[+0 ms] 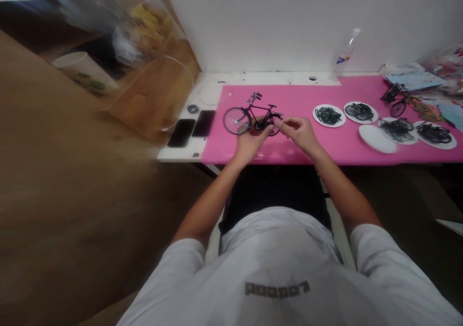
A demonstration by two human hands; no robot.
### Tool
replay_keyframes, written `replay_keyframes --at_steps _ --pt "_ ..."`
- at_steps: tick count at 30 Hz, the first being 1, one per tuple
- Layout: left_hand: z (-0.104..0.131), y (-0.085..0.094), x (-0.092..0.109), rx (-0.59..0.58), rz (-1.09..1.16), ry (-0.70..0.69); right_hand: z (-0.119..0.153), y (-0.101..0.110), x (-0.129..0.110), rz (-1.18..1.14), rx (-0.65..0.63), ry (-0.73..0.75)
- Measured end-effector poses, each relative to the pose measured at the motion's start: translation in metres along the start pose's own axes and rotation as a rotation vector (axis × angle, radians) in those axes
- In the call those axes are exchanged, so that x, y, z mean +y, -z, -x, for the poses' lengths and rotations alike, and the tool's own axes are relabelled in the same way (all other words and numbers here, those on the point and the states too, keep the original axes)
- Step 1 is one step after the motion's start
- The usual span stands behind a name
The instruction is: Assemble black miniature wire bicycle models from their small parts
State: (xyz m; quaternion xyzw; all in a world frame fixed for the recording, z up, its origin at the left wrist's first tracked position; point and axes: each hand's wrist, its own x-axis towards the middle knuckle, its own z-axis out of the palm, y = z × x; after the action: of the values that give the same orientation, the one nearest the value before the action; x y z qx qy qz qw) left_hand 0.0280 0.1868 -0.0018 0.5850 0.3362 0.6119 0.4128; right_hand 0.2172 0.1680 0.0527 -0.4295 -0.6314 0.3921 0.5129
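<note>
Our left hand (249,146), palm up, grips model bicycle (258,107) from below, upright over pink sheet (289,97). Our right hand (301,130) bends inward, fingertips at rear wheel (277,117); cannot tell whether they pinch it. Sheet covers much of white table (253,78); white wall (275,22) behind, white plates (377,139) rightward.

- One head-worn camera is looking forward and down from above the white cloth T-shirt (278,253) at lower centre.
- It is facing the flat pink table cover (300,97) mid-frame, from nearby.
</note>
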Motion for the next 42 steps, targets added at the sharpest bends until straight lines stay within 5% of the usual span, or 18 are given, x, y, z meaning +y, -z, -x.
replay_keyframes --at_steps 7,42 --pt "-0.003 0.001 0.003 -0.008 0.013 0.021 -0.003 0.000 0.009 0.098 0.100 0.060" --pt "-0.001 -0.002 0.011 0.007 0.112 0.206 -0.003 0.003 0.002 -0.016 0.029 -0.053"
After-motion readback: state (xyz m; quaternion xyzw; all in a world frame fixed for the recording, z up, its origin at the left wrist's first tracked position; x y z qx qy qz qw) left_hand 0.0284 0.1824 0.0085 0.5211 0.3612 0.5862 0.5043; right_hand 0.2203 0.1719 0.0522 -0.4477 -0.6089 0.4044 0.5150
